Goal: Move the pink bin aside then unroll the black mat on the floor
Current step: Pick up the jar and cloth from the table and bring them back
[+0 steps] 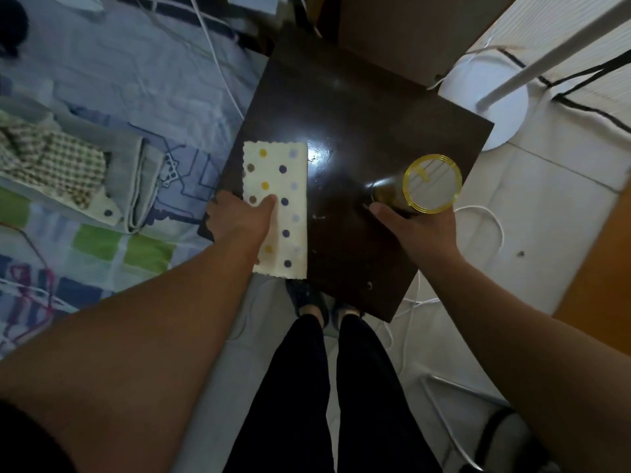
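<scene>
Both forearms outstretched: left hand [244,216] flat on dotted cloth [276,209], right hand [420,230] around yellow-rimmed glass [432,183].

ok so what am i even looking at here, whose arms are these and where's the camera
There is no machine here, only a person working with bare hands. The single picture comes from a wide-angle camera worn on their head, looking down, so the arms reach in from the bottom and the dark-trousered legs stand below. In front is a small dark glossy table. A cream cloth with coloured dots lies flat on its left part, and the left hand presses on it. The right hand wraps around a clear glass with a yellow rim. A patterned bed sheet fills the left side; a white lamp base sits to the right. No pink bin or black mat shows.
</scene>
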{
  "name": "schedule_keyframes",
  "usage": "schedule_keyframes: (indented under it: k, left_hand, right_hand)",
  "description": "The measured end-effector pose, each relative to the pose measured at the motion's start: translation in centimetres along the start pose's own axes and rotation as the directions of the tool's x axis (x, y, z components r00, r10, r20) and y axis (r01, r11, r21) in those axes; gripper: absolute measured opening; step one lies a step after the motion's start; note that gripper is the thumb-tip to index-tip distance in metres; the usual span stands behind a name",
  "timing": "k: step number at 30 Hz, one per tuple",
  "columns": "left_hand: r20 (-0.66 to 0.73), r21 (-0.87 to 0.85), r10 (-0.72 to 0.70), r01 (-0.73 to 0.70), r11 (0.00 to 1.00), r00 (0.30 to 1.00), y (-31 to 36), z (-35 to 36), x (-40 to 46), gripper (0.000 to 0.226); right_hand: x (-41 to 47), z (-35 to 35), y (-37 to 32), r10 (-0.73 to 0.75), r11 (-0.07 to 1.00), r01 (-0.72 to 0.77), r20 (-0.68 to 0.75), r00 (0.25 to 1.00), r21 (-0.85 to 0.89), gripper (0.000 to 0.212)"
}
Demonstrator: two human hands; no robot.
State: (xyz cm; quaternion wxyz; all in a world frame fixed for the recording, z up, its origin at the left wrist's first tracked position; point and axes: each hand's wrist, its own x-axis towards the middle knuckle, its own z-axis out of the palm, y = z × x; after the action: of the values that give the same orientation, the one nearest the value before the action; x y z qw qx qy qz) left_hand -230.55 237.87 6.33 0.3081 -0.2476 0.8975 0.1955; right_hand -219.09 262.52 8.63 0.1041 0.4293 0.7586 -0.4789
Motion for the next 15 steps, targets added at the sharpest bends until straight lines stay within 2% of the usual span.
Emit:
schedule_keyframes:
  k: [3,6,8,12,15]
  left_hand:
    - [-0.054,-0.016,-0.023,0.022,1.0,0.998,0.1,0.7,0.4,0.102]
    - [-0.02,-0.11,-0.024,0.021,0.994,1.0,-0.4,1.2,1.0,0.094]
    - [0.001,-0.142,-0.023,0.023,0.99,1.0,-0.6,1.3,1.2,0.088]
    - [0.09,-0.097,0.018,-0.009,0.995,0.996,-0.3,1.1,1.4,0.06]
    - [0.119,-0.186,0.032,-0.009,0.982,0.992,-0.1,0.8,0.9,0.043]
  right_hand:
    - [0.0,0.7,-0.3,0.027,0.997,-0.022,-0.067,0.997,0.075,0.095]
    - [-0.2,1.0,-0.5,0.018,0.992,-0.006,-0.098,0.995,0.125,0.08]
    - [-0.3,1.1,-0.6,0.013,0.992,0.0,-0.105,0.994,0.124,0.078]
    - [-0.3,1.0,-0.7,-0.008,0.994,0.02,-0.115,0.993,0.104,0.076]
    - [-0.2,0.8,-1.2,-0.044,0.996,0.053,-0.12,0.992,0.07,0.072]
